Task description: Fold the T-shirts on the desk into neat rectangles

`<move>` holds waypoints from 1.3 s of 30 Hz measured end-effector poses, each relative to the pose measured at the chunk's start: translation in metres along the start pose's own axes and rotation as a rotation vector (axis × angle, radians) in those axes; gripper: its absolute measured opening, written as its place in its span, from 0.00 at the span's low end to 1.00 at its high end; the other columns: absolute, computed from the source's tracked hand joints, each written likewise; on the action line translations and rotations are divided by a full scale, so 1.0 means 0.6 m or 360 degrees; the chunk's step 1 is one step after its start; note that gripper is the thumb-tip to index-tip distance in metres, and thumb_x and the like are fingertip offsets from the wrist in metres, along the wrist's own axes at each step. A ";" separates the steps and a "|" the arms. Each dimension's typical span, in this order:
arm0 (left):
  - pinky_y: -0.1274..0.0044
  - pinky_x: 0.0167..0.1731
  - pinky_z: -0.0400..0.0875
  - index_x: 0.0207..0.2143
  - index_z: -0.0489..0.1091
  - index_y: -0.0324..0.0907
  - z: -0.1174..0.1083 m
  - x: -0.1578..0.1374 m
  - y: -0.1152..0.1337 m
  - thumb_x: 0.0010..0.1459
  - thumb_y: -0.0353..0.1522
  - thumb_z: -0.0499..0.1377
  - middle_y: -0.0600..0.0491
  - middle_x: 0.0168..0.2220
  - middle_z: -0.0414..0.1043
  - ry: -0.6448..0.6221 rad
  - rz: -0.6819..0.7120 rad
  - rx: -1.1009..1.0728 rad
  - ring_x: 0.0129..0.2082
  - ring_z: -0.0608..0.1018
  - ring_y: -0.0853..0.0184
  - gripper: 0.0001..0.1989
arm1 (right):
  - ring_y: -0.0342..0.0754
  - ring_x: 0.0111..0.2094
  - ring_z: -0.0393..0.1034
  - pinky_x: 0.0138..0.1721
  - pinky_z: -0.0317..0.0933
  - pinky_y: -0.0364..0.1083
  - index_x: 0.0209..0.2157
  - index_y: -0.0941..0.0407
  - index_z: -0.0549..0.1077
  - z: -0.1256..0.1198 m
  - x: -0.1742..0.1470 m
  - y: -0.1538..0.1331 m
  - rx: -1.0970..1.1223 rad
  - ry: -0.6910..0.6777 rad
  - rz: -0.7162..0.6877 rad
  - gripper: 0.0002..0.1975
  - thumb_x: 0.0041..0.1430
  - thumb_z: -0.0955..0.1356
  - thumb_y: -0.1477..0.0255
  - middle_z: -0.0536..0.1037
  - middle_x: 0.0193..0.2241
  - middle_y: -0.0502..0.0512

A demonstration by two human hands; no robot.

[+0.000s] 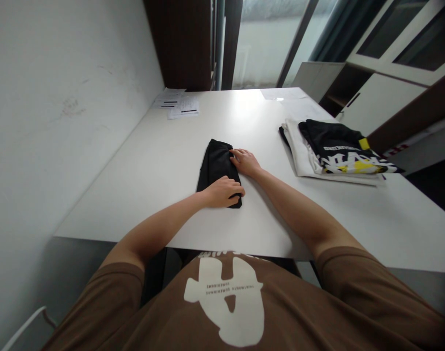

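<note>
A folded black garment (218, 163) lies as a narrow bundle on the white table in front of me. My left hand (224, 191) reaches over its near end, with curled fingers closed round the right edge near the corner. Beyond it, my right hand (245, 162) rests at the garment's far right edge. Its fingers are extended, the tips touching the cloth, and the palm lies beside the bundle. The undersides of both hands are hidden.
A stack of folded clothes, with a black printed shirt (344, 146) over a white garment (297, 151), sits on the table's (142, 170) right side. Paper sheets (183, 107) lie at the far left. A white wall (68, 122) borders the table's left edge.
</note>
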State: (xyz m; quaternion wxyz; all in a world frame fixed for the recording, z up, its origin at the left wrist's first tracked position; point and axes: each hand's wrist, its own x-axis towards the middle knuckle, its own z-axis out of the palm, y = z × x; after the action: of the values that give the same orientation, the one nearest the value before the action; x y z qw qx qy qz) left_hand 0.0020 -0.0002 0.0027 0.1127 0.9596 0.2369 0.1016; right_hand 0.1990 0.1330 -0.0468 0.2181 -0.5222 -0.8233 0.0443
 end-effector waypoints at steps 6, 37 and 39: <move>0.68 0.48 0.60 0.47 0.76 0.46 0.001 0.000 -0.001 0.68 0.32 0.56 0.52 0.46 0.82 -0.0022 -0.0009 -0.0016 0.47 0.79 0.63 0.10 | 0.62 0.67 0.66 0.68 0.59 0.61 0.68 0.53 0.71 -0.004 -0.001 -0.003 0.0015 -0.0018 0.0007 0.26 0.76 0.62 0.61 0.74 0.65 0.60; 0.68 0.47 0.60 0.47 0.76 0.46 -0.001 -0.001 -0.001 0.68 0.33 0.56 0.52 0.45 0.81 -0.0004 -0.0004 -0.0028 0.46 0.79 0.63 0.10 | 0.61 0.67 0.65 0.69 0.58 0.61 0.68 0.53 0.71 -0.003 0.000 -0.002 -0.0018 -0.0026 0.0014 0.25 0.76 0.62 0.62 0.73 0.66 0.59; 0.68 0.47 0.60 0.47 0.76 0.46 -0.001 -0.001 0.000 0.68 0.33 0.56 0.52 0.45 0.81 -0.0005 -0.0003 -0.0027 0.46 0.79 0.63 0.10 | 0.61 0.67 0.65 0.69 0.58 0.60 0.68 0.53 0.71 -0.003 0.000 -0.002 -0.0015 -0.0025 0.0012 0.25 0.76 0.62 0.62 0.74 0.65 0.59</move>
State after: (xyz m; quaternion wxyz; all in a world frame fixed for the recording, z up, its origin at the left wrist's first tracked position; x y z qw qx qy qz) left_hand 0.0011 -0.0002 0.0033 0.1214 0.9585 0.2368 0.1022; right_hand 0.1988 0.1323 -0.0450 0.2091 -0.5259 -0.8232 0.0453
